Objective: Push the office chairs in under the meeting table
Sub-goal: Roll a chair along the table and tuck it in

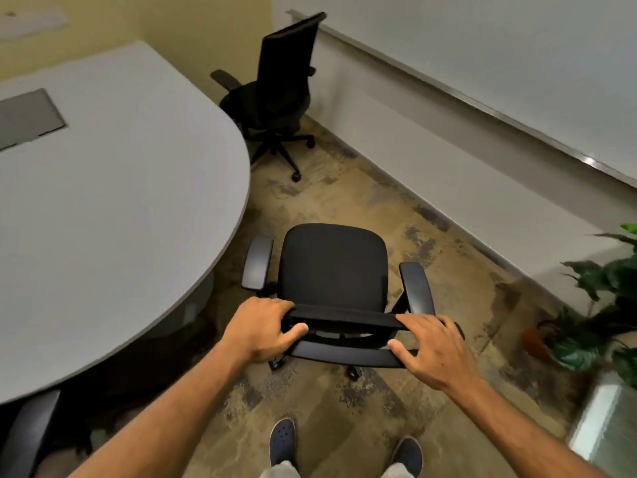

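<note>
— How have you got hold of it?

— Both my hands are on the top edge of the backrest of the black fabric-seated office chair with padded armrests point(332, 267), at lower centre of the frame. My left hand point(262, 327) curls its fingers over the left corner with the thumb beneath; my right hand point(432, 348) lies over the right corner, fingers bent across the top, thumb on the lower bar.

— And where does it need to go?

— Under the grey rounded tabletop point(113, 208) filling the left of the frame. The seat faces up-frame, not toward the tabletop, so I judge I should swivel it left first, then roll it in squarely, pushing evenly with both hands.

— What about clearance?

— The left armrest sits near the tabletop's curved edge, so it could catch if it rides too high. There is open patterned floor point(362, 198) up-frame and to the right. A green potted plant point(599, 305) stands at the right edge. A second black high-backed office chair point(275, 98) waits in the upper middle, by the wall.
</note>
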The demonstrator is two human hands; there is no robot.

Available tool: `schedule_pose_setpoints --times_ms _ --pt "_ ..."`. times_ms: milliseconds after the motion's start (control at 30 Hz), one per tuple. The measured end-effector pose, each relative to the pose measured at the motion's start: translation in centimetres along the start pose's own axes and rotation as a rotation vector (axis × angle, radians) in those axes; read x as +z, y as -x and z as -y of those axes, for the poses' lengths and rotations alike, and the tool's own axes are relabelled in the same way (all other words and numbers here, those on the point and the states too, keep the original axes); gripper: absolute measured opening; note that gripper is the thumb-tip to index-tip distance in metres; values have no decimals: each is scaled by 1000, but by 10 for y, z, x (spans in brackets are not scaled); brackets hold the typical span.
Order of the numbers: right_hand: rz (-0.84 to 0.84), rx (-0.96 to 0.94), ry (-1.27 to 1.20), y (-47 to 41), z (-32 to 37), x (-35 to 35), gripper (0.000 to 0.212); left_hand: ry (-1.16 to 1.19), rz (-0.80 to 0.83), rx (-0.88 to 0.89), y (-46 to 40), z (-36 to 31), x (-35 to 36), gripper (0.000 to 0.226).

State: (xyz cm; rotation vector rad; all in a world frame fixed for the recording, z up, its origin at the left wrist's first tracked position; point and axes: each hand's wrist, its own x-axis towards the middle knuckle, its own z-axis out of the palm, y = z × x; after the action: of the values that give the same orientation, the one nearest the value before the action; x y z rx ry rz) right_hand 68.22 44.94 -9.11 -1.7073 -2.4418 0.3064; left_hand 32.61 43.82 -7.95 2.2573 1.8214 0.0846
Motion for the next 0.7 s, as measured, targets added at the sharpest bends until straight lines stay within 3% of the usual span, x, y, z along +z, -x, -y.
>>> schedule_pose_setpoints --times_ms 267,700 --pt "121 -289 64 -38 -124 -35 61 19 -97 -248 0 -129 35 60" --pt "182 -653 76 -134 -247 -60 56 61 -195 -597 -51 -268 70 59"
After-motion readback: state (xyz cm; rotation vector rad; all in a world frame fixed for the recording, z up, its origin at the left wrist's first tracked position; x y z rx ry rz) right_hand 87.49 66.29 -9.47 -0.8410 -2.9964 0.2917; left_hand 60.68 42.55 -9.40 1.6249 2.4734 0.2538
